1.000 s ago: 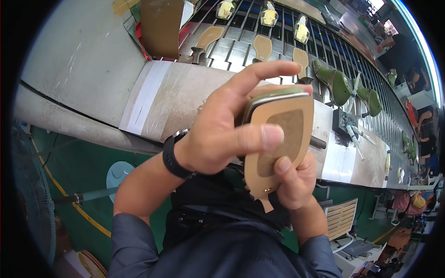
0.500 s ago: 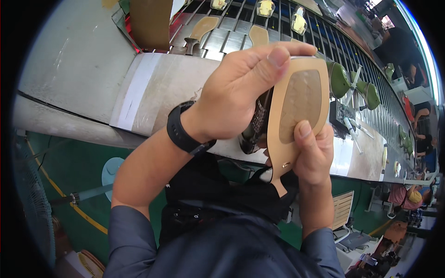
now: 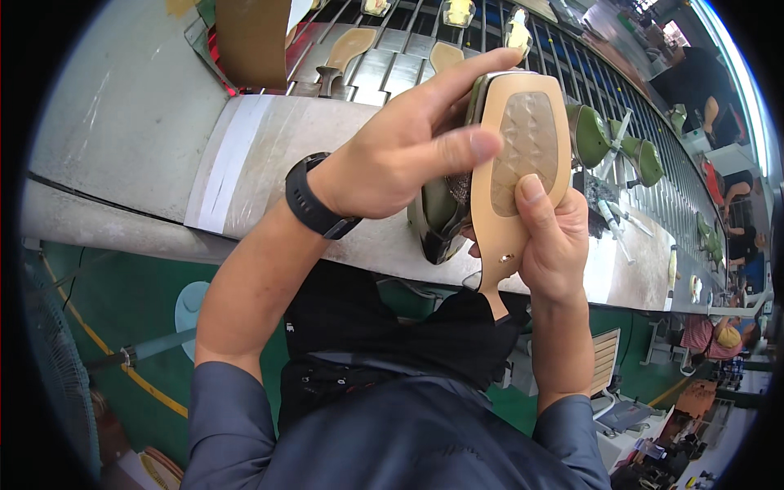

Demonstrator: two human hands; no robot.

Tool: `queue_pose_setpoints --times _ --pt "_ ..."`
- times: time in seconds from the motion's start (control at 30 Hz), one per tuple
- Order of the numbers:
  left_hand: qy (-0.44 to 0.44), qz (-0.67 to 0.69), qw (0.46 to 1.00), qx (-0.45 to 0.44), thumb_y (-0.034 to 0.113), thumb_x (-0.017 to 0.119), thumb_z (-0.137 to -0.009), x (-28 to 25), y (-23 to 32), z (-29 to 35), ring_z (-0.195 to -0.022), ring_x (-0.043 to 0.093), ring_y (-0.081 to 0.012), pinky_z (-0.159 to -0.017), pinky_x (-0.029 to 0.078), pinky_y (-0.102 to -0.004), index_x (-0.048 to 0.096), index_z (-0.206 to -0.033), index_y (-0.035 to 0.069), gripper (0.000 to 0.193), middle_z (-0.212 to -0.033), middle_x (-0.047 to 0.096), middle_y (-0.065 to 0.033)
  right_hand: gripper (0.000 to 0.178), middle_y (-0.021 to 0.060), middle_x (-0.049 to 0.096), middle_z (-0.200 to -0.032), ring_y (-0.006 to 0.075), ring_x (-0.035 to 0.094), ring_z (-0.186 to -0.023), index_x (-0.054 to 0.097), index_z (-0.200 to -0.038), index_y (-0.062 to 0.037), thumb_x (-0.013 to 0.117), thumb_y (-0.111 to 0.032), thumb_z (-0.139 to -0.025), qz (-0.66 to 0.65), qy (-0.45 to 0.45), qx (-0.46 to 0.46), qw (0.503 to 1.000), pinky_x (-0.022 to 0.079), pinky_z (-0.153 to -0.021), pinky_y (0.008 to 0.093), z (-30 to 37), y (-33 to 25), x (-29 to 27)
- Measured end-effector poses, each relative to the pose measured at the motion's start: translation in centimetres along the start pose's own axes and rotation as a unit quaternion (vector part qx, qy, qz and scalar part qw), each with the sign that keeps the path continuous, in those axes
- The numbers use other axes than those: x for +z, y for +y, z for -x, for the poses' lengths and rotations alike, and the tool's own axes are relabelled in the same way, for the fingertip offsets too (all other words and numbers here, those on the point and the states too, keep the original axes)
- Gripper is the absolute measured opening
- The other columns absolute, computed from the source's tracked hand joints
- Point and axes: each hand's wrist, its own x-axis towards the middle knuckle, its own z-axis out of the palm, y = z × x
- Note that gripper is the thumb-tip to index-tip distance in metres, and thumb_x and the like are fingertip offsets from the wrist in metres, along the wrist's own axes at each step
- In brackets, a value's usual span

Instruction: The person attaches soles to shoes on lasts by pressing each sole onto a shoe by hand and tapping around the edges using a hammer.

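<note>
A shoe (image 3: 438, 214) with a dark patterned upper and a green last inside is held up over the table edge, turned on its side. Against its bottom lies a tan sole (image 3: 487, 189) with a textured inset panel; its narrow tail end stands free of the shoe. My right hand (image 3: 555, 241) grips both from the right, thumb on the panel and fingers behind. At the toe, my left hand (image 3: 400, 151) wraps the shoe's edge, its long fingers on the far side and its slightly blurred thumb over the sole's left border.
Behind the table's pale edge (image 3: 314, 135) runs a slatted metal conveyor (image 3: 371, 73). Another tan sole (image 3: 351, 47) lies there, with green shoe lasts (image 3: 590, 137) and white-handled brushes (image 3: 614, 219) at right. A brown board (image 3: 251, 41) stands at left. People work farther along the line.
The shoe and sole have risen slightly and turned a little. My left hand has shifted up and left, its thumb sliding down along the sole's border. My right hand keeps its grip.
</note>
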Motion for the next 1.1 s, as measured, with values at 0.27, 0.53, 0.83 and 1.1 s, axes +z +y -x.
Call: queue_pose_setpoints --times 0.27,0.53,0.83,1.1 --pt "0.081 -0.04 0.996 -0.027 0.042 0.062 -0.107 3.0 4.2 4.7 -0.138 0.059 -0.0321 -0.117 0.045 -0.0419 0.048 -0.15 -0.007 0.067 -0.151 0.055 -0.0295 0.037 0.0098 0.074 -0.082 0.0158 0.07 -0.067 0.069 -0.115 0.0058 0.05 -0.026 -0.112 0.172 0.022 -0.093 0.98 0.053 -0.058 0.0325 4.1 0.3 1.5" --pt "0.196 -0.106 0.975 0.013 0.029 0.053 -0.112 5.8 5.9 8.8 -0.118 0.071 -0.0334 -0.105 0.056 -0.0466 0.056 -0.125 -0.002 0.034 -0.13 0.066 -0.0379 0.018 0.0112 0.061 -0.066 0.0309 0.061 -0.052 0.067 -0.094 0.0003 0.065 -0.015 -0.104 0.267 -0.074 -0.15 0.949 0.049 -0.05 0.0382 6.0 0.9 4.9" --pt "0.286 -0.146 0.943 -0.09 0.013 0.066 -0.103 6.1 9.6 9.1 -0.103 0.076 -0.0273 -0.094 0.06 -0.0393 0.058 -0.115 -0.002 0.021 -0.113 0.074 -0.0284 0.017 0.0106 0.055 -0.063 0.0305 0.056 -0.05 0.062 -0.088 -0.0014 0.074 -0.011 -0.096 0.313 -0.122 -0.184 0.924 0.045 -0.047 0.042 5.3 1.5 7.2" --pt "0.391 -0.158 0.906 -0.027 0.01 0.072 -0.102 3.2 8.4 10.2 -0.093 0.072 -0.0134 -0.084 0.058 -0.0267 0.067 -0.109 -0.003 0.015 -0.102 0.078 -0.014 0.02 0.0109 0.059 -0.063 0.0299 0.062 -0.052 0.066 -0.087 -0.0032 0.081 -0.015 -0.091 0.322 -0.128 -0.188 0.919 0.047 -0.048 0.0407 2.8 1.9 7.6"
